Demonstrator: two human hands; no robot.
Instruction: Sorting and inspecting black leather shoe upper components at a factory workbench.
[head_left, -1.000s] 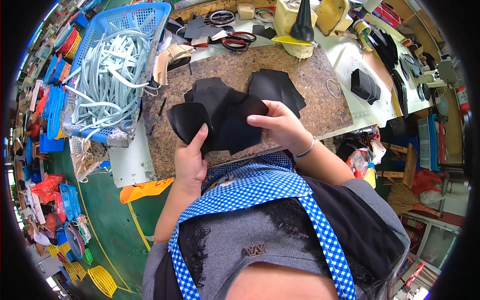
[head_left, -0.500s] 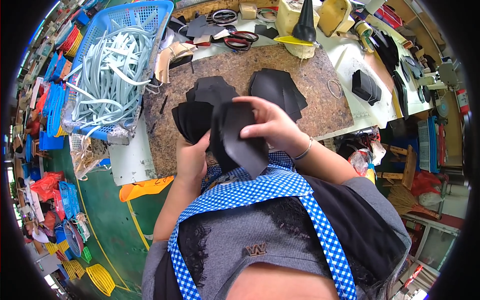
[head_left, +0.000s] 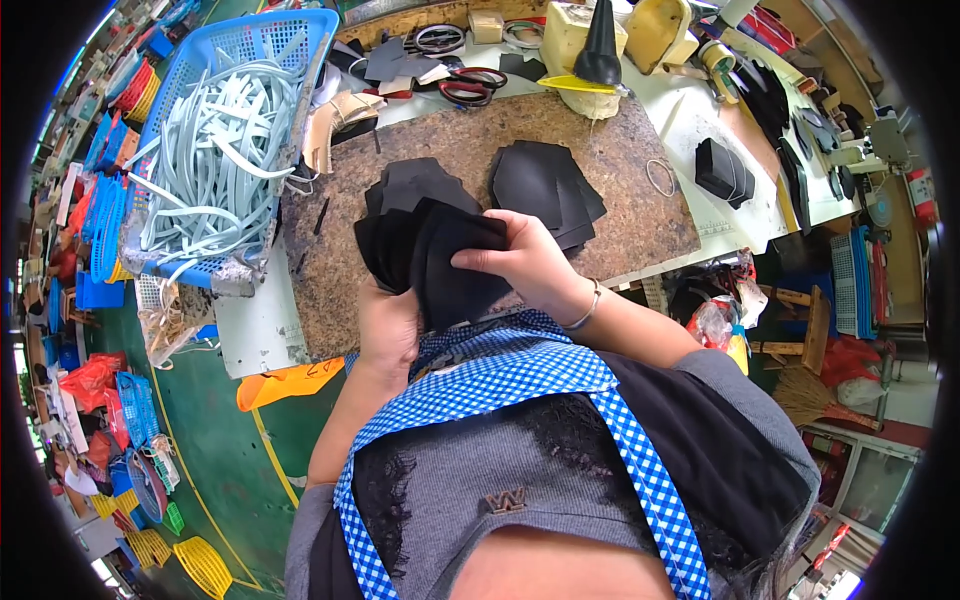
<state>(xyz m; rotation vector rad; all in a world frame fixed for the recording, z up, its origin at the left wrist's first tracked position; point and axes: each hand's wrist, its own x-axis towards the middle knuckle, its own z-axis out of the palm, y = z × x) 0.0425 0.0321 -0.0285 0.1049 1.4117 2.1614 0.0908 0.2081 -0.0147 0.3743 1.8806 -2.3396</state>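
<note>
Both hands work at a fanned bundle of black cut pieces (head_left: 455, 275), like leather or cloth, above the near edge of a brown speckled board (head_left: 335, 250). My left hand (head_left: 390, 325) is closed around the bundle's lower left side, most of its fingers hidden behind the pieces. With thumb on the front face, my right hand (head_left: 525, 258) pinches the upper right of the bundle. On the board beyond lie two spread piles of similar pieces, a left pile (head_left: 420, 182) and a right pile (head_left: 545, 190).
Pale blue strips fill a blue basket (head_left: 300, 110) at the left. Red-handled scissors (head_left: 470, 88) and a black cone (head_left: 598, 50) on a yellowish block stand behind the board. A tied black stack (head_left: 722, 172) and a rubber band (head_left: 661, 178) are at the right.
The front piece, earlier tilted with its shiny face showing and its corner hanging low, now lies against the bundle. My right hand has moved slightly left and down, still pinching.
</note>
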